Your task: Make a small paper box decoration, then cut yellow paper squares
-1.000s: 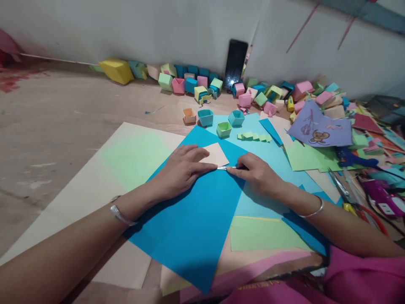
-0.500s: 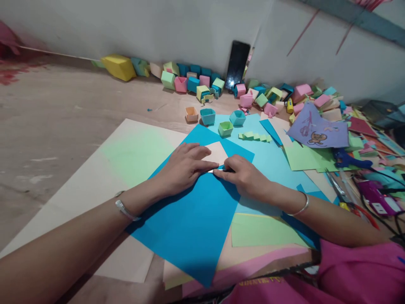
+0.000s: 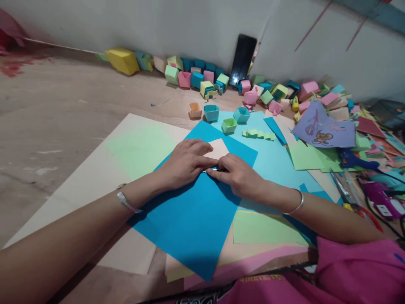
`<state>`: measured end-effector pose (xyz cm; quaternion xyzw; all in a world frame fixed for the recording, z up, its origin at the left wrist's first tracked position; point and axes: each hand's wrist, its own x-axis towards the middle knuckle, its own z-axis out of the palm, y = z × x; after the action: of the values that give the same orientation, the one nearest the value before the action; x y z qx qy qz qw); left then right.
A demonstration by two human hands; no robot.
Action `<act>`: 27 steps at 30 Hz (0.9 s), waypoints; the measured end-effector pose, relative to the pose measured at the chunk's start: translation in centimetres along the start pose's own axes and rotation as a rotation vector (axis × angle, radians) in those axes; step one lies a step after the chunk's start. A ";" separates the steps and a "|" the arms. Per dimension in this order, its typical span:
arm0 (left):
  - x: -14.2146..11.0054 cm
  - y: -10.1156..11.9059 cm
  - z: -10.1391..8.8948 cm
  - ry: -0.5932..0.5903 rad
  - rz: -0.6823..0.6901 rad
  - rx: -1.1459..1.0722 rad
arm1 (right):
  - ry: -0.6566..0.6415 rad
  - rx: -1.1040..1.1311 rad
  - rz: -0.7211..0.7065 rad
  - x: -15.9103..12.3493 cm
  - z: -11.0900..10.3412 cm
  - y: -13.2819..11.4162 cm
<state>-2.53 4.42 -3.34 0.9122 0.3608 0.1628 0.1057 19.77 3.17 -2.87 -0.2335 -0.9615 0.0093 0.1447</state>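
Note:
A small cream paper piece (image 3: 220,147) lies on a blue sheet (image 3: 186,219), partly covered by my hands. My left hand (image 3: 190,162) rests flat across its left part, fingers stretched out and thumb along the near edge. My right hand (image 3: 236,173) is closed around a slim dark pen-like tool (image 3: 224,170), its pale tip low against the paper beside my left thumb. Fingers hide most of the tool, so its exact kind does not show. Beyond the blue sheet stand small open paper boxes: an orange one (image 3: 195,110), a teal one (image 3: 211,112) and a green one (image 3: 229,126).
A phone (image 3: 243,59) leans on the wall among several folded paper boxes. To the right lie scissors (image 3: 343,190), a blue glue gun (image 3: 354,159), a purple power strip (image 3: 381,198) and paper scraps. A large cream sheet (image 3: 95,185) extends left.
My right hand has slid a little left with the pen-like tool along the cream piece's near edge. My left hand stays in place. The whole view has shifted slightly.

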 end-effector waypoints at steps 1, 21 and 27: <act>0.0 -0.1 -0.1 -0.001 -0.001 0.003 | -0.004 0.002 -0.004 0.0 0.0 0.0; -0.4 -3.3 -3.2 -0.226 0.148 -0.169 | 0.008 -0.040 -0.020 -0.2 -0.2 -0.1; -0.6 -4.0 -3.2 -0.301 0.145 -0.141 | 0.020 -0.012 -0.020 -0.3 -0.3 -0.1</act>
<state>-6.63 7.10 -1.75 0.9403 0.2620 0.0562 0.2101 20.06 2.99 -2.65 -0.2246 -0.9624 -0.0002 0.1529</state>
